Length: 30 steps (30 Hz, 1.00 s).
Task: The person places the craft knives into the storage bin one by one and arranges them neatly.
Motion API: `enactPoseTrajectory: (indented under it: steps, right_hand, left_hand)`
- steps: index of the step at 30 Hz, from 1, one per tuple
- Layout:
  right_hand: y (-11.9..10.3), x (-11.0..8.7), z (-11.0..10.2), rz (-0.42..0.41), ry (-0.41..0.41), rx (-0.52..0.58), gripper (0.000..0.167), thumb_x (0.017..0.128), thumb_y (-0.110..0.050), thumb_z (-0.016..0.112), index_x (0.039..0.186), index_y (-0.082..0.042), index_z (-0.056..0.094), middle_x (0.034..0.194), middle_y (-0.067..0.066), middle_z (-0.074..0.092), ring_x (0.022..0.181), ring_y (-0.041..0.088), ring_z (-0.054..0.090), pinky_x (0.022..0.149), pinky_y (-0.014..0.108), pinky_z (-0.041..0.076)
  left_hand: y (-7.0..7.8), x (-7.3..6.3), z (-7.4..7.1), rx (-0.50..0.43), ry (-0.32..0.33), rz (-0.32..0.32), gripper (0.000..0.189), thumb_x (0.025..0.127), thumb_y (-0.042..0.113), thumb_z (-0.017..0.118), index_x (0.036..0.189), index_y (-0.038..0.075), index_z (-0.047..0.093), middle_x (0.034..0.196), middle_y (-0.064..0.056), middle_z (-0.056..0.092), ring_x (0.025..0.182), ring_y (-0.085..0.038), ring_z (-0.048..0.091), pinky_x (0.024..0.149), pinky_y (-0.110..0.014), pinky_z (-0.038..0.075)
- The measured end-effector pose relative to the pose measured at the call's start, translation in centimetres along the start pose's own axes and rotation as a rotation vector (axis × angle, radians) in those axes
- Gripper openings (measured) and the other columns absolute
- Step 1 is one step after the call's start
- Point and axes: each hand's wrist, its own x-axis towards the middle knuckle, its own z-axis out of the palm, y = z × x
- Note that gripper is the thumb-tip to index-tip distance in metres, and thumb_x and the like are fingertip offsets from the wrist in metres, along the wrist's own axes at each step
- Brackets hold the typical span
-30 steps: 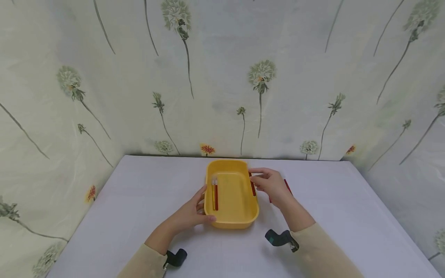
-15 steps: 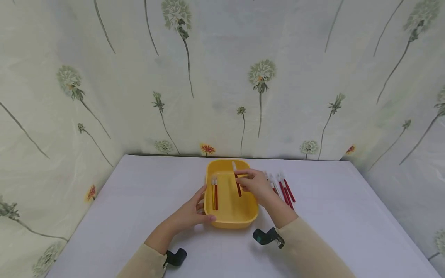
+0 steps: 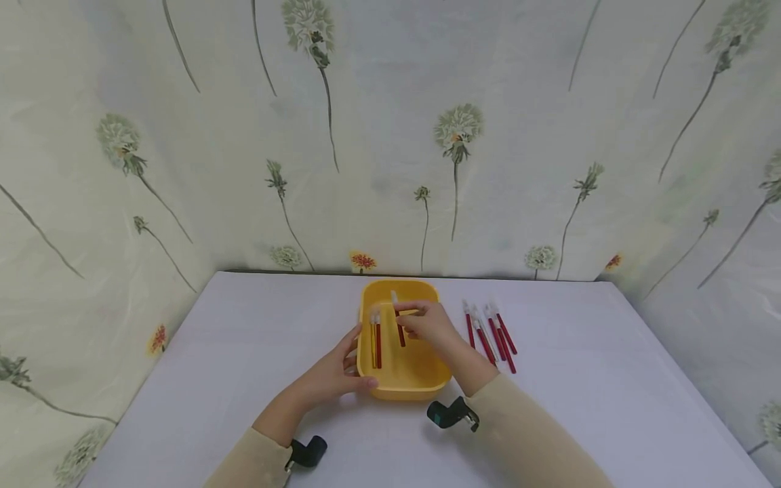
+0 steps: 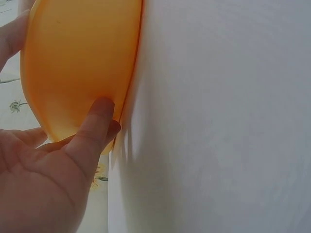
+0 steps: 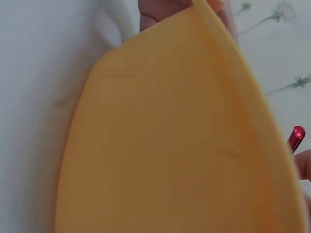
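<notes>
A yellow plastic tray (image 3: 421, 369) stands in the middle of the table. My left hand (image 3: 332, 373) holds it at its near left corner, thumb at the front and fingers along the left side. In the left wrist view, fingertips rest against the tray's outer wall (image 4: 82, 58). Over the tray, my right hand (image 3: 427, 324) pinches a red-handled paintbrush (image 3: 401, 335) with a pale tip pointing away. In the right wrist view the tray's wall hides most of that hand; the red handle end (image 5: 297, 136) shows. Two brushes, one yellow (image 3: 373, 349) and one red (image 3: 379, 346), lie along the tray's left side.
Several red-handled brushes (image 3: 500, 342) lie on the white table (image 3: 579, 379) to the tray's right, pale tips pointing away. Behind the table's far edge hangs a backdrop (image 3: 378, 135) printed with dandelions.
My right hand has carried the paintbrush left, from the tray's right edge to over its middle, uncovering the brushes on the table. My left hand has stayed in place.
</notes>
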Motion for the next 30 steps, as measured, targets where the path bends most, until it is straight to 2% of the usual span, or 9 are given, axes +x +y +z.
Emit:
enactPoseTrajectory:
  steps: [6,14,20,24,30]
  right_hand:
    - [0.4,0.8,1.2,0.001,0.005,-0.046,0.028,0.09,-0.008,0.072,0.117,-0.004,0.073,0.09,0.007,0.07,0.072,0.015,0.059,0.063,0.024,0.055]
    - [0.8,1.4,1.8,0.024,0.018,-0.143,0.026,0.092,-0.013,0.072,0.117,-0.01,0.074,0.085,0.005,0.065,0.071,0.015,0.057,0.064,0.024,0.051]
    - [1.7,1.8,2.0,-0.001,-0.013,-0.16,0.024,0.091,-0.012,0.073,0.114,-0.008,0.075,0.091,0.006,0.069,0.07,0.015,0.06,0.062,0.023,0.051]
    - [2.0,2.0,2.1,0.016,-0.042,-0.193,0.024,0.092,-0.015,0.073,0.115,-0.01,0.075,0.096,0.006,0.068,0.073,0.017,0.06,0.064,0.024,0.052]
    - [2.2,2.2,2.2,0.019,-0.083,-0.212,0.024,0.093,-0.013,0.071,0.116,-0.009,0.074,0.093,0.007,0.065,0.071,0.017,0.058,0.062,0.023,0.051]
  left_hand:
    - [0.1,0.0,-0.1,0.0,-0.002,0.009,0.111,0.082,0.032,0.084,0.162,0.029,0.007,0.164,-0.013,0.024,0.144,-0.033,0.037,0.111,-0.05,0.039]
    - [0.0,0.1,-0.1,-0.002,-0.009,0.018,0.111,0.083,0.031,0.084,0.162,0.028,0.007,0.164,-0.013,0.023,0.144,-0.033,0.038,0.11,-0.049,0.04]
    - [0.1,0.0,-0.1,-0.009,-0.012,0.023,0.11,0.083,0.029,0.084,0.162,0.028,0.007,0.164,-0.013,0.023,0.144,-0.032,0.037,0.111,-0.047,0.039]
    - [0.0,0.0,-0.1,-0.004,-0.007,0.014,0.11,0.083,0.03,0.083,0.162,0.029,0.007,0.164,-0.013,0.023,0.144,-0.032,0.038,0.11,-0.047,0.041]
    - [-0.2,0.2,0.0,-0.007,-0.011,0.017,0.11,0.083,0.029,0.083,0.162,0.027,0.006,0.164,-0.013,0.022,0.144,-0.034,0.037,0.109,-0.048,0.042]
